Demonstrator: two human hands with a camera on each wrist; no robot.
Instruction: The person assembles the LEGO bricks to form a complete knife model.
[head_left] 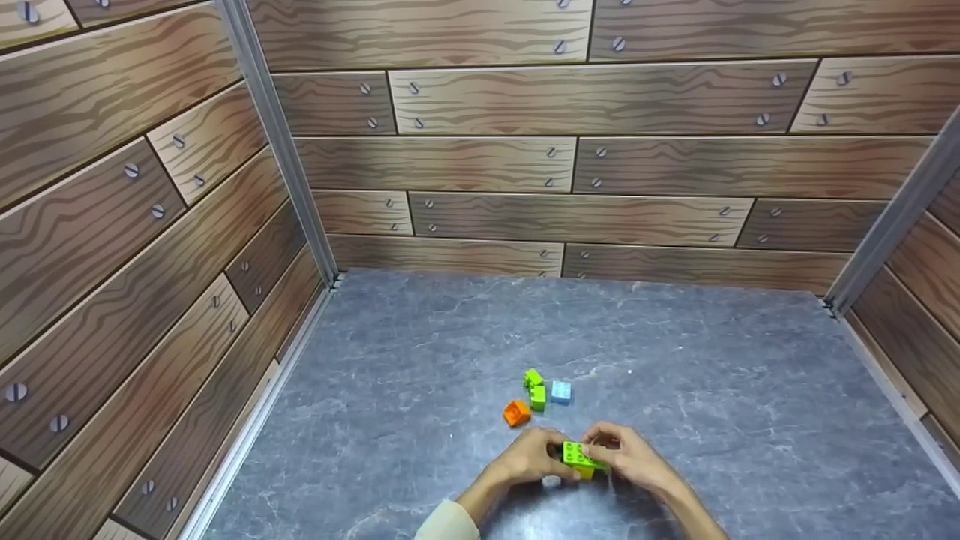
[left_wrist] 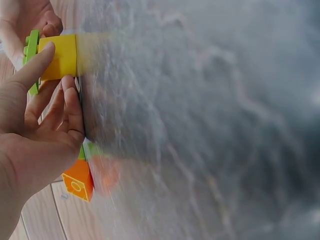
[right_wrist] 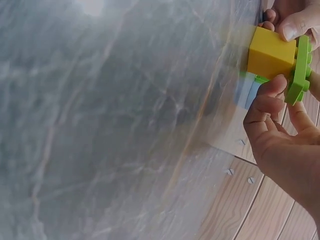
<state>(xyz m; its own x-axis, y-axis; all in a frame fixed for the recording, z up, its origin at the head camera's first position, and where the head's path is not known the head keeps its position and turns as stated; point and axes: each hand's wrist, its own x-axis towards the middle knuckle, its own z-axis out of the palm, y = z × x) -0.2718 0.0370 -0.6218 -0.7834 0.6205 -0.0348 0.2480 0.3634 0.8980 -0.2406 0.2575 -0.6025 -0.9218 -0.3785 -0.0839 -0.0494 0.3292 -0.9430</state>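
My left hand [head_left: 525, 456] pinches a yellow toy building block [left_wrist: 62, 57] between thumb and fingers, low over the grey surface. On top of that block lies a flat green studded plate [head_left: 572, 452], jutting past it toward the right. A thin gap with a bit of yellow stud shows between the two in the right wrist view. My right hand [head_left: 634, 455] holds the jutting end of the plate, thumb on top and fingers curled beneath. The yellow block is mostly hidden under the plate in the head view.
Beyond the hands lie an orange brick [head_left: 516, 412] on its side, two small green pieces [head_left: 538, 397] close together, and a light blue brick [head_left: 561, 391]. Wood-patterned walls [head_left: 480, 165] enclose the grey marbled surface [head_left: 420, 337] at the back and both sides.
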